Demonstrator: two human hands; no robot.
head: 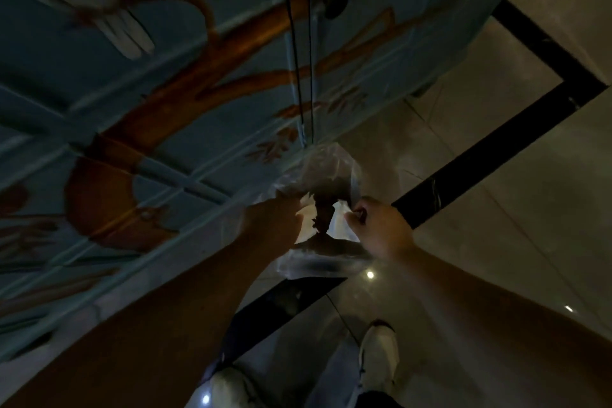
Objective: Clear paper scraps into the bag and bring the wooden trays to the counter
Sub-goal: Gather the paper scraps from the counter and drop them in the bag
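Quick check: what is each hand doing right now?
Left hand: closed on the clear plastic bag.
Right hand: closed, pinching the bag's other edge.

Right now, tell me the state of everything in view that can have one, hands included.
Plastic bag: held up off the floor, mouth pulled open.
Left hand: closed on the bag's left edge.
Right hand: pinching the bag's right edge.
Paper scraps: white pieces at the bag's mouth.
Cabinet doors: shut.

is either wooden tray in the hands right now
No, both hands, left and right, grip the clear bag; no tray shows.
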